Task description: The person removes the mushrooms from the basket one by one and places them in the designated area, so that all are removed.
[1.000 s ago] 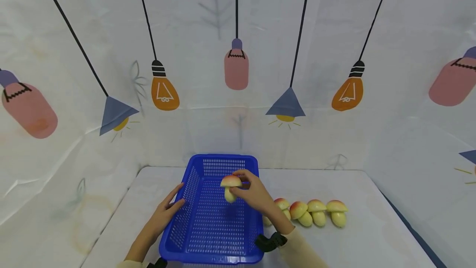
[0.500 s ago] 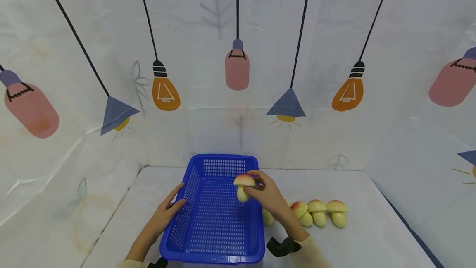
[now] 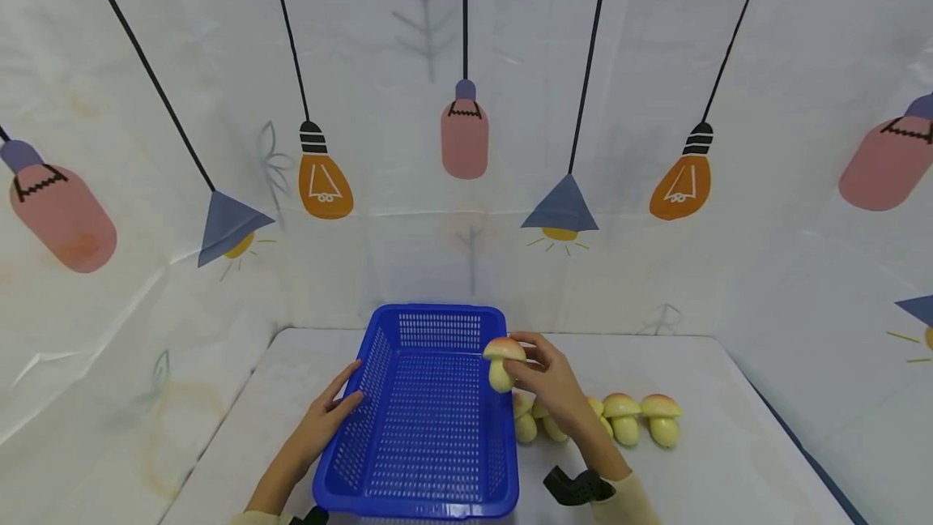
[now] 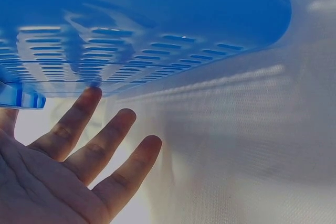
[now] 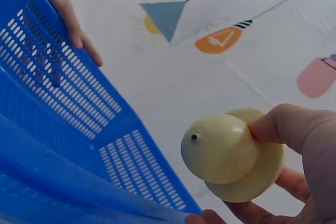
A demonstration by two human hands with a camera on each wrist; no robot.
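My right hand (image 3: 557, 383) pinches a toy mushroom (image 3: 501, 364), with a red-tinged cap and a pale yellow-green stem, at the right rim of a blue plastic basket (image 3: 415, 428). Seen from the right wrist, the stem end of this mushroom (image 5: 218, 148) faces the camera and shows a small dark spot. The basket's perforated inside holds nothing. On its left side rests my left hand (image 3: 321, 420), fingers extended. The left wrist view shows those fingers (image 4: 113, 142) straight and spread just below the basket's slotted wall.
Several more toy mushrooms (image 3: 662, 420) lie in a row on the white table (image 3: 729, 460) right of the basket; my right hand and forearm partly hide some. A white cloth (image 3: 408, 266) printed with hanging lamps rises behind the table and along its sides.
My right hand has moved right with the toy mushroom, from over the inside of the basket to its right rim. My left hand and the basket stay in place.
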